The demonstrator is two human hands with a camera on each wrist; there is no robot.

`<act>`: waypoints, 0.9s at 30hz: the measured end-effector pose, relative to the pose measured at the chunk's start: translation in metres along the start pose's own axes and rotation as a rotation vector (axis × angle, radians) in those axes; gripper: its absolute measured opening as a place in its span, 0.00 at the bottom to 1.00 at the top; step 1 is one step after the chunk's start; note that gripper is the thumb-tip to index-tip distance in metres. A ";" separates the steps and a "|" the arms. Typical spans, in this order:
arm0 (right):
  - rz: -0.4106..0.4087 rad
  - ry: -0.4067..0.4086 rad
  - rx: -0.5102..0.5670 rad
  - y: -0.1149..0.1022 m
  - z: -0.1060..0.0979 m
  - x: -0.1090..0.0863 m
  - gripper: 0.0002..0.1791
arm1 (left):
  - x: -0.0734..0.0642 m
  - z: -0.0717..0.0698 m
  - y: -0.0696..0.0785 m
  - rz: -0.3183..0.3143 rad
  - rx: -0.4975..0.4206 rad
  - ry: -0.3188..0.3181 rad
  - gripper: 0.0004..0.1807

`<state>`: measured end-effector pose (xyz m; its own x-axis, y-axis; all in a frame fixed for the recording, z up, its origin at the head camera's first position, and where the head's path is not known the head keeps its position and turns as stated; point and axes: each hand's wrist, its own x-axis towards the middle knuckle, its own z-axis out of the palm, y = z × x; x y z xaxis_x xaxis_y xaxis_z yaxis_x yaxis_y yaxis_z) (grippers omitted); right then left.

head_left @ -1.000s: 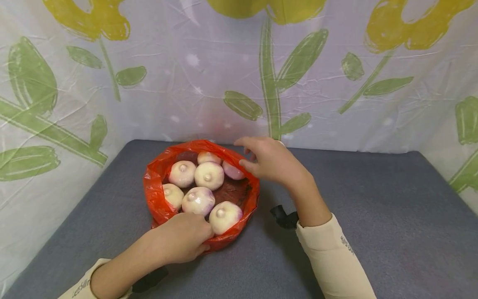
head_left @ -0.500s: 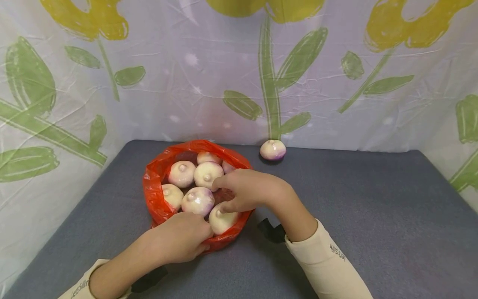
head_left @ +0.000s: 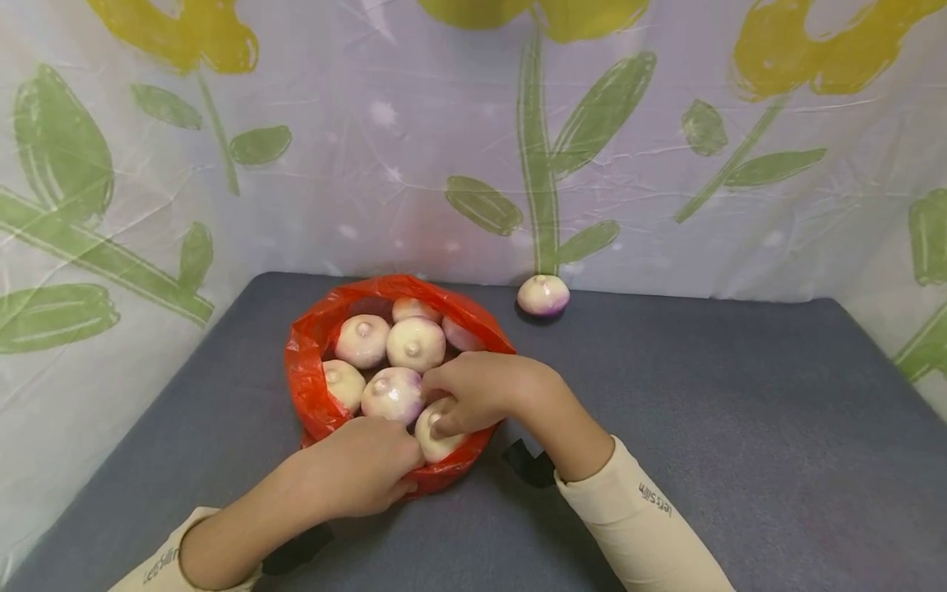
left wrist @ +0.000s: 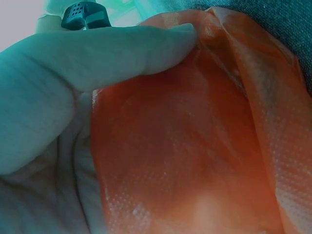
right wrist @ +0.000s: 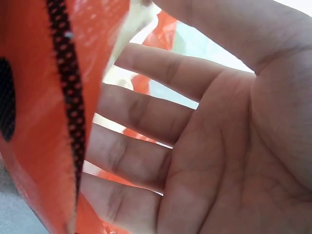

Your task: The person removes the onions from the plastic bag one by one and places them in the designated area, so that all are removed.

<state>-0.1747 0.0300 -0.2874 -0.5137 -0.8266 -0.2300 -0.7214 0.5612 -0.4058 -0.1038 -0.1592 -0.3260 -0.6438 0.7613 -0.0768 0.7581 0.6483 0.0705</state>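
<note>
A red plastic bag [head_left: 305, 362] stands with its mouth wide, holding several white turnips with purple tinges. In the head view my left hand [head_left: 353, 467] grips the bag's near rim; the left wrist view shows the thumb [left wrist: 131, 51] laid along the red plastic [left wrist: 180, 146]. My right hand [head_left: 484, 386] reaches over the right rim, thumb and fingers about the front-right turnip [head_left: 435, 446]. From the right wrist, its fingers [right wrist: 141, 107] pass behind the bag's wall [right wrist: 97, 29], which hides their tips. Beside that turnip lies another turnip [head_left: 390, 395].
One turnip [head_left: 543, 294] sits alone at the back of the dark grey table [head_left: 703, 411], right of the bag. Behind the table hangs a pale cloth [head_left: 333, 148] printed with yellow flowers and green leaves.
My right hand has drawn back from the table's far edge, uncovering the lone turnip there, and come into the bag to the front-right turnip. The left hand keeps its hold on the rim.
</note>
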 end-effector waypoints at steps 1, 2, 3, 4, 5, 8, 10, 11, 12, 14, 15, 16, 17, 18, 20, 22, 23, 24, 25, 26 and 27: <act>0.002 -0.004 -0.001 0.000 0.000 0.000 0.05 | 0.000 0.000 0.000 0.002 0.005 0.001 0.13; 0.004 -0.007 -0.002 0.000 0.000 0.000 0.05 | 0.000 0.000 -0.001 0.003 0.006 0.001 0.13; 0.006 -0.011 -0.003 -0.001 0.000 0.001 0.06 | 0.000 0.000 -0.001 0.004 0.008 0.002 0.13; 0.008 -0.013 -0.006 -0.001 0.001 0.001 0.06 | 0.000 0.000 -0.001 0.004 0.005 0.002 0.12; 0.010 -0.015 -0.009 -0.001 0.001 0.001 0.07 | 0.000 0.000 -0.001 0.005 0.004 0.004 0.12; 0.022 -0.025 -0.011 -0.001 0.002 0.002 0.08 | 0.000 0.000 0.000 0.013 0.010 0.019 0.13; 0.031 -0.036 -0.014 -0.001 0.002 0.002 0.10 | 0.000 0.000 0.001 0.017 0.017 0.027 0.13; 0.034 -0.042 -0.015 -0.001 0.003 0.003 0.11 | 0.000 0.000 0.001 0.019 0.020 0.030 0.13; 0.036 -0.048 -0.018 0.000 0.003 0.003 0.12 | -0.001 0.001 0.001 0.017 0.019 0.029 0.13; 0.037 -0.057 -0.024 0.000 0.004 0.004 0.13 | -0.001 0.000 0.001 0.012 0.010 0.023 0.13; 0.038 -0.059 -0.027 -0.001 0.004 0.004 0.14 | -0.001 0.000 0.001 0.007 0.001 0.016 0.13; 0.034 -0.058 -0.033 -0.001 0.004 0.004 0.14 | -0.001 0.000 0.001 0.001 -0.006 0.010 0.12; 0.031 -0.057 -0.037 -0.001 0.004 0.004 0.15 | -0.001 -0.001 0.001 -0.003 -0.014 0.005 0.12; 0.027 -0.055 -0.042 -0.001 0.004 0.004 0.15 | -0.001 -0.001 0.001 -0.007 -0.019 0.001 0.12; 0.014 -0.049 -0.050 -0.001 0.004 0.004 0.15 | -0.001 -0.001 0.001 -0.011 -0.025 -0.004 0.12; 0.001 -0.044 -0.049 0.000 0.004 0.003 0.15 | -0.001 -0.001 0.001 -0.009 -0.020 0.000 0.12; -0.002 -0.043 -0.048 0.000 0.003 0.003 0.15 | -0.001 -0.001 0.001 -0.006 -0.015 0.004 0.12; -0.005 -0.042 -0.045 0.000 0.003 0.003 0.15 | -0.001 -0.001 0.001 -0.002 -0.009 0.008 0.12; -0.009 -0.041 -0.045 0.001 0.003 0.002 0.15 | -0.001 -0.001 0.001 0.003 -0.003 0.011 0.12; -0.011 -0.041 -0.042 0.001 0.003 0.002 0.14 | 0.000 0.000 0.001 0.009 0.006 0.017 0.12; -0.015 -0.039 -0.042 0.001 0.003 0.002 0.14 | 0.000 0.000 0.001 0.012 0.011 0.021 0.12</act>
<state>-0.1748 0.0291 -0.2905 -0.4848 -0.8354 -0.2590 -0.7481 0.5495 -0.3719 -0.1025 -0.1584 -0.3259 -0.6367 0.7691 -0.0554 0.7668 0.6391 0.0602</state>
